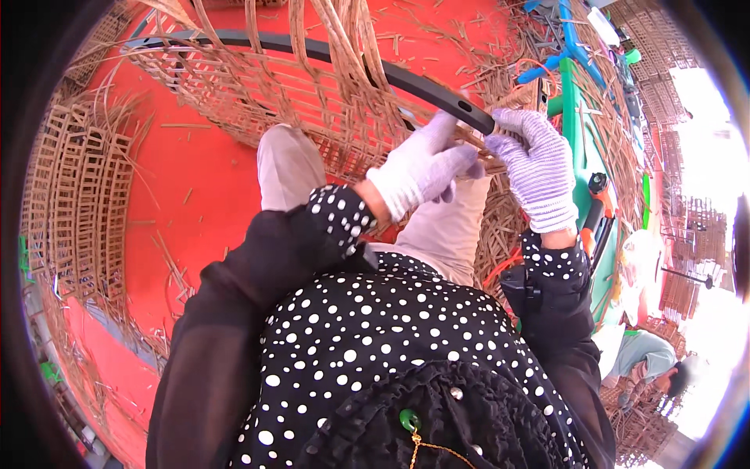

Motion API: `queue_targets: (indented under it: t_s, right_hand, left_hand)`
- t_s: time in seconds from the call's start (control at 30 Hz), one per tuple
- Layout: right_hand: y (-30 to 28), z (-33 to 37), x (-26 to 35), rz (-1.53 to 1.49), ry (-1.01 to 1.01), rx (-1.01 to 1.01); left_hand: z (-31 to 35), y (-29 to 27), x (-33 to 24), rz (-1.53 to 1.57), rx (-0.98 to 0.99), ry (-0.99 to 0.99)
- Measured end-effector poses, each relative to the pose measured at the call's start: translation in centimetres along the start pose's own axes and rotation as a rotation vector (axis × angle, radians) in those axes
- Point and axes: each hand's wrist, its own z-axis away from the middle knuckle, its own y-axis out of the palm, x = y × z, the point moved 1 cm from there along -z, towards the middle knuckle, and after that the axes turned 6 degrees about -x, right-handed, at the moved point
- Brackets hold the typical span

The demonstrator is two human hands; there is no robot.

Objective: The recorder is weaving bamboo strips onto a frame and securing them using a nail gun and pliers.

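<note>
So closest in was the wearer's black polka-dot top (375, 320) with a green pendant (408, 420) hanging over it. Past that, both hands had pale gloves on. The right hand (539, 164) had its thumb and fingers pinched on the near end of a dark bar (426, 90). The left hand (426, 168) was right beside it, one fingertip up against the bar; honestly can't tell if it was gripping. The bar curved away up and left, along an openwork woven piece (258, 86), over a red floor (187, 187) with loose bits scattered on it. An orange-and-black tool (598, 195) sat off right, and way back at far right was another person (644, 356).
</note>
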Motion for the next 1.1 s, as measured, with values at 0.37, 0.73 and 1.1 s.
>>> queue_targets:
  t_s: [0.37,0.73,1.1]
  right_hand:
    - [-0.2,0.3,0.2,0.091,-0.107,0.001]
    - [0.5,1.3,0.6,0.033,-0.159,-0.144]
    - [0.9,-0.3,1.8,0.217,-0.149,-0.037]
  left_hand:
    - [1.8,0.6,-1.9,-0.433,0.058,0.246]
    - [-8.0,-0.3,-8.9,-1.31,0.307,0.65]
    - [-7.2,-1.2,-7.3,-1.129,-0.238,0.731]
